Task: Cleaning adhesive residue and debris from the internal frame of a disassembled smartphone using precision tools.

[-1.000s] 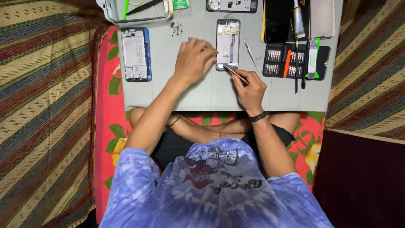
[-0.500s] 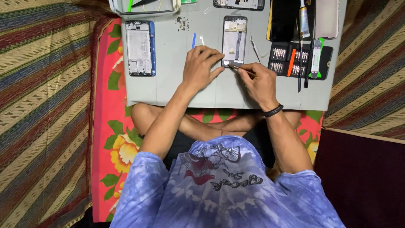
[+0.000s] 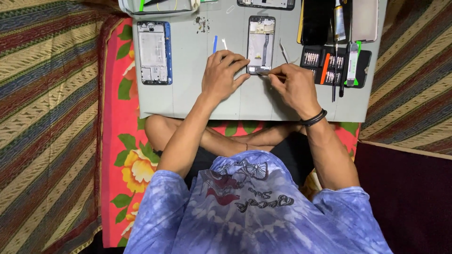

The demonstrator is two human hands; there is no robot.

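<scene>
The opened phone [image 3: 261,44] lies on the desk [image 3: 197,94], back already off, left hand [image 3: 223,75] pressing its lower edge, right hand [image 3: 294,87] pinching a thin tool [image 3: 273,75] there; reassembly seems left.

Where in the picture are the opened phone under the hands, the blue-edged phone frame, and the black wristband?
opened phone [image 3: 261,44], head view, on the middle of its inner plate.
blue-edged phone frame [image 3: 153,51], head view, on its pale centre panel.
black wristband [image 3: 314,118], head view, on the band across the right wrist.
</scene>
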